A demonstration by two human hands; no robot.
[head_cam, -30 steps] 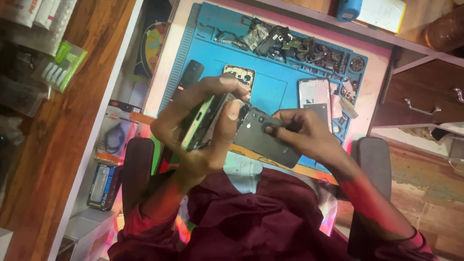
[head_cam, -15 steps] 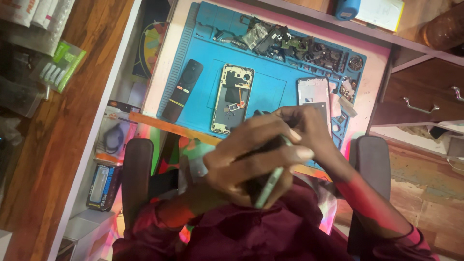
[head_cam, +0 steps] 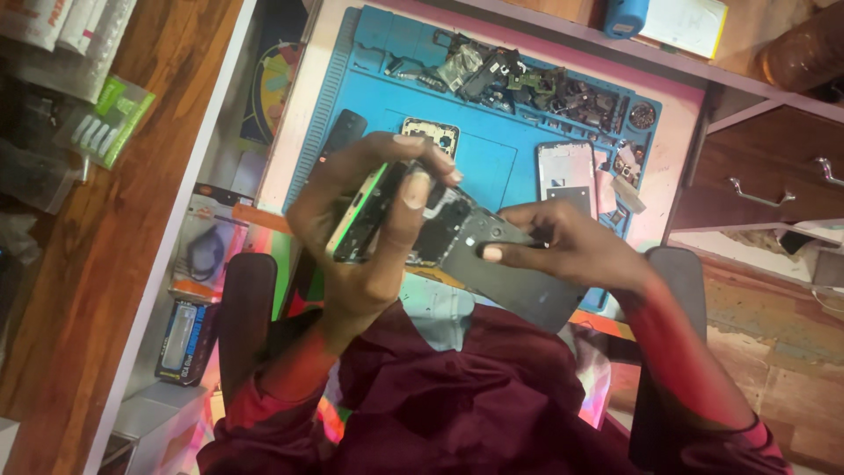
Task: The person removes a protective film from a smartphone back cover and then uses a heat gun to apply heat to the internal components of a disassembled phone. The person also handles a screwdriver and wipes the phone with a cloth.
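My left hand (head_cam: 369, 229) grips an opened phone body (head_cam: 400, 220) with a green edge, held above the near edge of a blue work mat (head_cam: 352, 105). My right hand (head_cam: 571, 246) holds a dark grey back cover (head_cam: 519, 273), its thumb pressed on the cover, which overlaps the phone body's right end. On the mat behind my hands lies another opened phone frame (head_cam: 431, 134), partly hidden by my left fingers. A second phone frame (head_cam: 567, 171) lies to the right of it.
A pile of small phone parts (head_cam: 527, 84) lies along the mat's far side. A dark tool handle (head_cam: 341, 130) rests on the mat at the left. Wooden drawers (head_cam: 774, 167) stand at right, a shelf with packets (head_cam: 105, 114) at left. Chair armrests (head_cam: 246, 308) flank me.
My left hand has moved back to the left and up with the phone body, after covering the right hand half a second ago. The back cover now shows in my right hand again.
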